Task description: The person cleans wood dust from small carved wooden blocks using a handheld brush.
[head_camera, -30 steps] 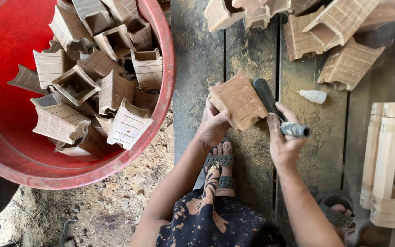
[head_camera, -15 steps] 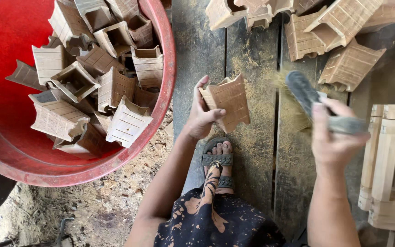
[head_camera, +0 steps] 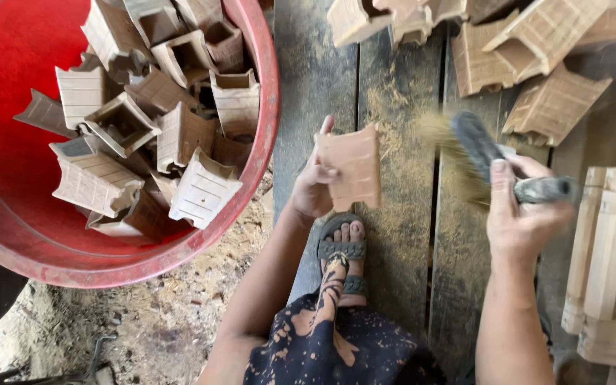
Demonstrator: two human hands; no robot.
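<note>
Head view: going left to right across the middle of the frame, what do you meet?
Red tub heaped with small wooden pieces → left hand → the flat wooden piece it holds → brush → right hand gripping its handle → stacked pale wooden frames.

1. Left hand (head_camera: 313,187) – forearm reaching up from the lower middle, fingers curled closed in a grip, thumb raised.
2. Right hand (head_camera: 518,214) – forearm rising near-vertically at the right, fist clenched, knuckles up.
</note>
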